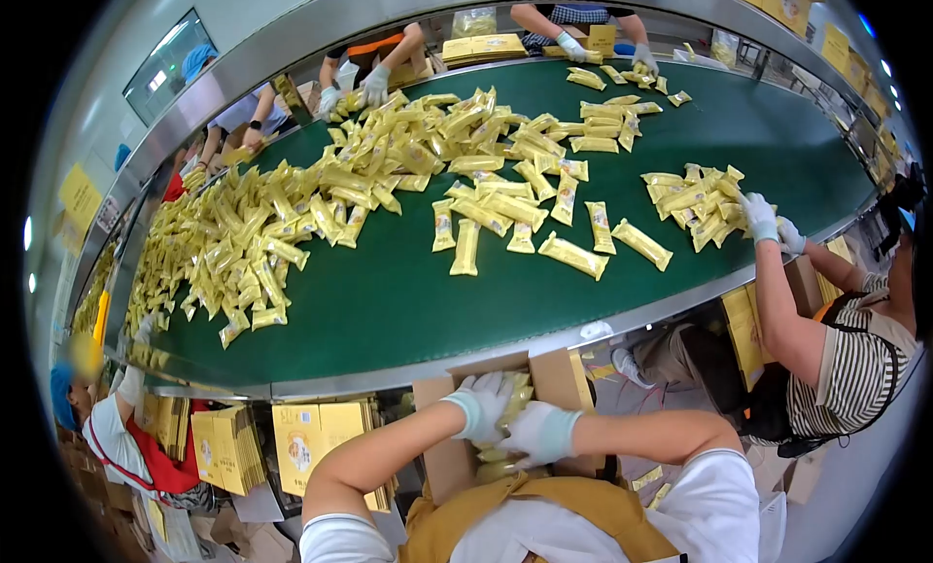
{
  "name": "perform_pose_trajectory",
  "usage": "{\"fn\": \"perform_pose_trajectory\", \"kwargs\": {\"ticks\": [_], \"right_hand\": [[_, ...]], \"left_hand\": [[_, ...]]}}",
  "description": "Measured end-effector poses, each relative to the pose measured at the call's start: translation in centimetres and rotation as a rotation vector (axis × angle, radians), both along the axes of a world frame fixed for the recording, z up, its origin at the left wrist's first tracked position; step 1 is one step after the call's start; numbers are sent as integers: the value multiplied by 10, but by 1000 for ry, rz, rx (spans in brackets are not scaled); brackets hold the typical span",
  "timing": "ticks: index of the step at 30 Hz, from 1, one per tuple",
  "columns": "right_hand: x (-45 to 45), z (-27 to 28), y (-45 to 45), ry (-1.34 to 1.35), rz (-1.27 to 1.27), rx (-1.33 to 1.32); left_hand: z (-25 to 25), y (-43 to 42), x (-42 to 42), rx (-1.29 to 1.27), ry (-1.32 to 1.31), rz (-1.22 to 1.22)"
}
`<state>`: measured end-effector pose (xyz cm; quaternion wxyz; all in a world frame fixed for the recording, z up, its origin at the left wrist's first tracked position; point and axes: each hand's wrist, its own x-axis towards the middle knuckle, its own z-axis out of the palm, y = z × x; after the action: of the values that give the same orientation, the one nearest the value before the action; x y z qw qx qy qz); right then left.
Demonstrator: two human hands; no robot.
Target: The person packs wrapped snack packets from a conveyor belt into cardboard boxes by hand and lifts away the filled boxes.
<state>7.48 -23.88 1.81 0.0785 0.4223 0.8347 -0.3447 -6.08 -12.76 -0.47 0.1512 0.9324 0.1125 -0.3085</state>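
Observation:
Both my hands wear pale gloves and are down in an open cardboard box (444, 477) at the near edge of the belt. My left hand (483, 404) presses its fingers against the left side of several yellow wrapped packets (520, 393). From the right, my right hand (540, 433) curls over the same packets, its fingertips partly hidden among them. More packets (498, 466) lie lower in the box, beneath my hands. Across the green conveyor belt (389, 305) ahead, loose packets of the same kind (418, 145) form a large heap.
Stacks of folded yellow cartons (303, 441) stand left of my box. A co-worker's gloved hands (763, 218) touch a small packet pile (695, 201) on the right. Other gloved workers stand along the far side. A metal rail (437, 369) edges the belt.

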Motion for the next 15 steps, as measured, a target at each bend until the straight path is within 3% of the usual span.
{"fn": "perform_pose_trajectory", "kwargs": {"ticks": [2, 4, 5, 6, 7, 8, 9, 10, 11, 12, 15], "right_hand": [[56, 7, 11, 489, -134, -132], [106, 20, 19, 785, -545, 12], [140, 23, 29, 558, -738, 195], [163, 30, 32, 664, -1048, 300], [206, -7, 46, 317, -1041, 800], [237, -22, 54, 11, -1180, 898], [256, -35, 61, -376, -1343, 789], [281, -59, 74, -301, -1484, 632], [284, -62, 88, -262, -1538, 552], [283, -62, 103, -227, -1589, 470], [255, -55, 157, -320, -1490, 400]], "left_hand": [[52, 20, 1, -86, 38, -38], [76, 67, -4, -579, -8, 15], [87, 87, -8, -760, -77, 130], [95, 105, -5, -936, -156, 244], [101, 124, 3, -899, -238, 250], [67, 155, 8, -867, -488, 210], [66, 170, 24, -770, -509, 452], [58, 180, 41, -539, -582, 669], [40, 196, 60, -131, -615, 660], [12, 216, 76, 72, -670, 663], [-1, 237, 122, 253, -508, 824]]}}
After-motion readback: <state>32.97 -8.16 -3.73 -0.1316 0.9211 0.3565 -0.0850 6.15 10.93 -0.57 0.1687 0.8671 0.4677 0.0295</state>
